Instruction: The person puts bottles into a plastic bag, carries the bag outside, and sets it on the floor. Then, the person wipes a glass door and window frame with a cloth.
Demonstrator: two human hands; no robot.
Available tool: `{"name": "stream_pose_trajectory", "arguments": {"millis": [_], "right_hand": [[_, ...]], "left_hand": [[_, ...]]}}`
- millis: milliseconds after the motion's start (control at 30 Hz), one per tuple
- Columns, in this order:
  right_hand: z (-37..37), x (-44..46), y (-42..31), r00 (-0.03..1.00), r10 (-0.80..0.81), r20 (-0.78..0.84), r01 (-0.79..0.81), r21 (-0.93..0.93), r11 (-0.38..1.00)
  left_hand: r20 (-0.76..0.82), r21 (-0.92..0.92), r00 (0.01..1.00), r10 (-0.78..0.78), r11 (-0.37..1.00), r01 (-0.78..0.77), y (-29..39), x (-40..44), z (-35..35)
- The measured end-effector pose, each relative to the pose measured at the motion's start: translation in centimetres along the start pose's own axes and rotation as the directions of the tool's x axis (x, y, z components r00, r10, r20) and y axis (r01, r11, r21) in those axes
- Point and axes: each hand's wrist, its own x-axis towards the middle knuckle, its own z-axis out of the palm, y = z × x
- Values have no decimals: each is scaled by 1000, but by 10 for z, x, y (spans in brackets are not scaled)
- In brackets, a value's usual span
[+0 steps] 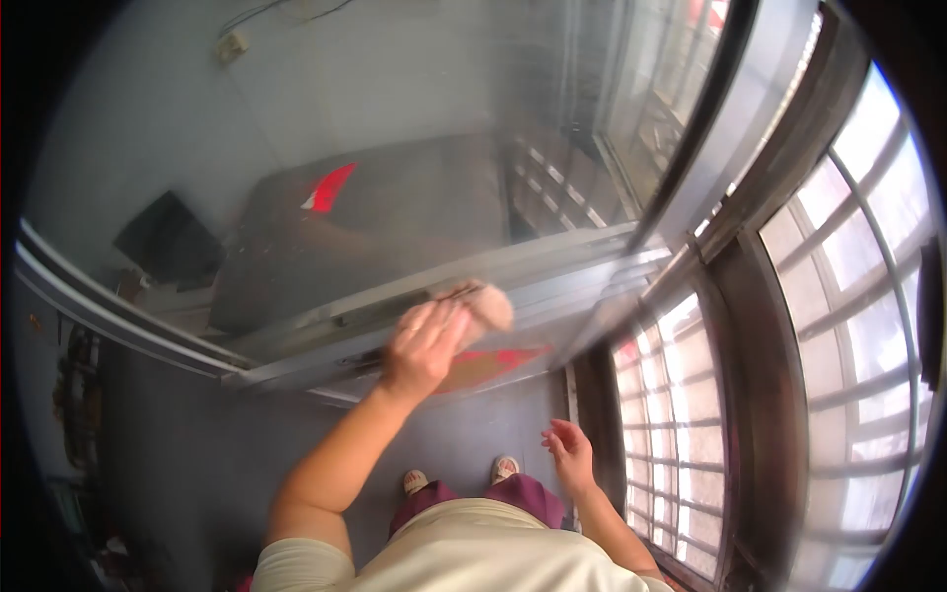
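Observation:
My left hand (424, 345) is closed on a light brown cloth (488, 308) and presses it to the metal crossbar (552, 259) of a glass door or panel. Fingers wrap over the cloth's left side, and the cloth is slightly blurred. Above the bar stretches a large glass pane (395, 109), partly see-through and reflective. My right hand (569, 456) hangs low at the right of my body, its fingers loosely apart with nothing visible in them. It touches nothing that I can make out.
Barred windows (671, 424) with dark frames stand close on the right. A red sticker (332, 187) shows on or through the glass, and another red patch (503, 363) lies below the bar. A dark screen-like object (170, 239) appears at the left. Grey floor (247, 444) lies below.

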Motion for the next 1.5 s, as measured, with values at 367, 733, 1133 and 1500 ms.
{"name": "stream_pose_trajectory", "arguments": {"millis": [367, 733, 1133, 1500], "right_hand": [[56, 9, 6, 957, 12, 290, -2, -34, 999], [197, -16, -82, 590, -581, 560, 791, -257, 555], [433, -59, -107, 476, -739, 476, 744, -667, 50], [397, -152, -73, 561, -719, 410, 663, -743, 94]], "left_hand": [[6, 306, 934, -358, 890, 339, -102, -163, -132], [-140, 211, 831, -538, 804, 556, -123, -233, -191], [44, -765, 448, -893, 258, 590, -202, -333, -231], [187, -920, 789, -585, 177, 349, -160, -332, -219]]}}
